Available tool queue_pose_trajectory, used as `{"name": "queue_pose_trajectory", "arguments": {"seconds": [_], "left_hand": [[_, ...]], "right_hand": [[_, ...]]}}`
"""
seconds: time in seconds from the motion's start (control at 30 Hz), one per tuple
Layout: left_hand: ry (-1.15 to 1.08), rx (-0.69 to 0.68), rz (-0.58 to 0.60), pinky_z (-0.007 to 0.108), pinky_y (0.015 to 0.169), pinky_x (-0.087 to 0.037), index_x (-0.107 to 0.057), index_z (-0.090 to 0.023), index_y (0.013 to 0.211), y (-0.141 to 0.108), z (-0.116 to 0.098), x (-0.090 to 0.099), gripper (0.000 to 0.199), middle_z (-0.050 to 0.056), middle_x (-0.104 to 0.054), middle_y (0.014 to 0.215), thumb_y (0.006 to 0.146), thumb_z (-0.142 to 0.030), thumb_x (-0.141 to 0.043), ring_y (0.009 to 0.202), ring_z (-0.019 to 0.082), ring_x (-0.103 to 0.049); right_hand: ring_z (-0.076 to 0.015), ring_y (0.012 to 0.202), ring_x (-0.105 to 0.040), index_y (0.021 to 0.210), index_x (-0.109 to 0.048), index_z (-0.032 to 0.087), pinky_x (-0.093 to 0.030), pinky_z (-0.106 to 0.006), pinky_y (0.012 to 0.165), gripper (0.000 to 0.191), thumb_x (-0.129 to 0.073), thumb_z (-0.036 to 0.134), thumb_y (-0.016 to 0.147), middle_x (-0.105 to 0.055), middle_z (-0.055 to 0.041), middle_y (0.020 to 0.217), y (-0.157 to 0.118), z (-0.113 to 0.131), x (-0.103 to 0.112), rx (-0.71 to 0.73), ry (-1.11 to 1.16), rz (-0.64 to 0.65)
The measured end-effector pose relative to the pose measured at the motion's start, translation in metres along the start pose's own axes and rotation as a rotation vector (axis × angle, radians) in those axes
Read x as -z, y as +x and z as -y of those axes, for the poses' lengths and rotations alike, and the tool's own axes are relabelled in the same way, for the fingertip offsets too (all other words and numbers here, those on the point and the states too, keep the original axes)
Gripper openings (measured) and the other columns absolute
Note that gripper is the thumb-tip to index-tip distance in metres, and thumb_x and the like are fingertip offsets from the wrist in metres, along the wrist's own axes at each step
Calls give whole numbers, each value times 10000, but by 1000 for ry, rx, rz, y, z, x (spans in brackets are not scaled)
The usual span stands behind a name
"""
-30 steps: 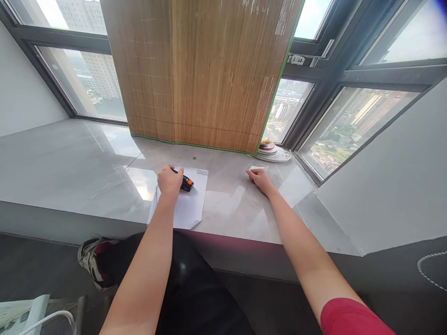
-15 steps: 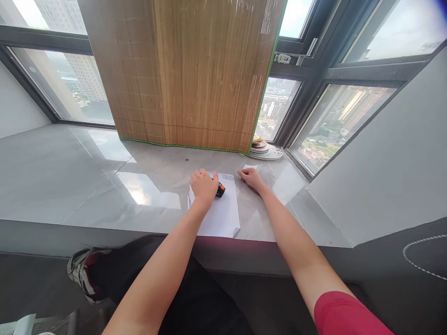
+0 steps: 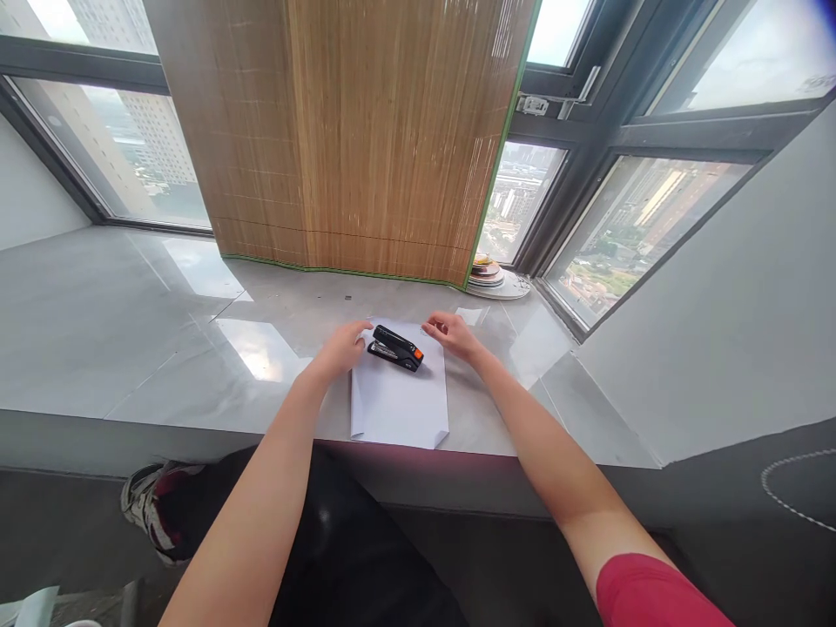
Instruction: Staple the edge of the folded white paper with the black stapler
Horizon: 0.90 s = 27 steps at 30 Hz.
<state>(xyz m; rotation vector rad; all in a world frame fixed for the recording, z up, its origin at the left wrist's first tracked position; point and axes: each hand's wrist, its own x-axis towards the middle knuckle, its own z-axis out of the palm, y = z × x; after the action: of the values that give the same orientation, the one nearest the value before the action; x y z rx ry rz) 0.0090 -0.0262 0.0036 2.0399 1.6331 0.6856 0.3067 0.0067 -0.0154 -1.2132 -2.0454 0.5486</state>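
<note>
A black stapler with an orange end [image 3: 395, 348] lies slanted on the upper part of a stack of white paper [image 3: 398, 405]. Just left of the stapler is my left hand [image 3: 342, 348], its thumb and forefinger apart and nothing between them. My right hand [image 3: 453, 335] is at the top right corner of the paper, fingers curled and tips drawn together. Whether these fingertips pinch the paper's edge I cannot make out. The paper's lower corners curl a little near the ledge's front edge.
The paper rests on a glossy grey window ledge [image 3: 163, 366]. A bamboo mat [image 3: 366, 157] hangs behind it, before the windows. Stacked plates [image 3: 497, 283] stand at the back right. A white wall [image 3: 711, 287] closes the right side.
My left hand has let go of the stapler and drawn back to the left, leaving it on the paper. My right hand has shifted left to the paper's top right corner.
</note>
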Motion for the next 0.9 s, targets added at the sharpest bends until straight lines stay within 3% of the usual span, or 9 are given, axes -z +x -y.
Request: {"name": "queue_pose_trajectory", "arguments": {"seconds": [0.1,0.2,0.33,0.4,0.67,0.8,0.9], "left_hand": [[101,-54,147,456,1326,-345,-723,-295,1366,-6,4,1,520,54,-641,1592,884,-158,-586,1523,263,-547],[173,-94,193,536,1325,-331,-727,-307,1327,-12,-2,0,465,83,-635,1587,863,-331,-745,1510,324,-559],[174,-70,213,577,1342,-272,-670,-315,1418,-12,-2,0,618,112,-557,1660,832,-444,-818,1550,356,-510],[175,-55,247,611,1356,-205,-625,-303,1485,-11,1,-1,684,134,-484,1718,851,-487,-803,1572,369,-481],[218,-43,291,658,1360,-119,-533,-261,1576,-7,8,-6,790,177,-341,1796,893,-601,-737,1657,408,-334],[219,-58,295,666,1354,-129,-546,-259,1563,-7,7,-6,761,188,-345,1792,903,-586,-738,1646,411,-354],[217,-57,291,669,1352,-136,-565,-265,1548,-8,7,-5,735,184,-349,1792,909,-583,-738,1632,417,-378]], "right_hand": [[-218,927,-611,1239,-682,218,-501,-334,883,552,-654,683,941,-728,-78,1137,-3,19,-16,103,35,154],[-259,1076,-654,1418,-645,233,-509,-364,988,642,-757,594,898,-729,-100,1280,-5,31,-33,137,-15,213],[-240,994,-689,1228,-743,247,-503,-329,914,325,-704,394,941,-778,-51,1104,-5,32,-38,143,-29,236],[-230,955,-690,1162,-754,233,-496,-324,881,262,-706,342,928,-781,-43,1056,-4,28,-33,185,13,230],[-241,970,-685,1142,-774,225,-486,-348,867,268,-731,327,897,-791,-53,1065,-2,18,-21,177,77,247],[-257,1055,-671,1255,-771,227,-489,-345,832,449,-788,458,871,-783,-87,1203,-2,21,-4,55,219,222],[-232,1023,-652,1226,-793,226,-485,-336,804,432,-753,421,843,-772,-90,1214,-4,17,14,-108,441,166]]}}
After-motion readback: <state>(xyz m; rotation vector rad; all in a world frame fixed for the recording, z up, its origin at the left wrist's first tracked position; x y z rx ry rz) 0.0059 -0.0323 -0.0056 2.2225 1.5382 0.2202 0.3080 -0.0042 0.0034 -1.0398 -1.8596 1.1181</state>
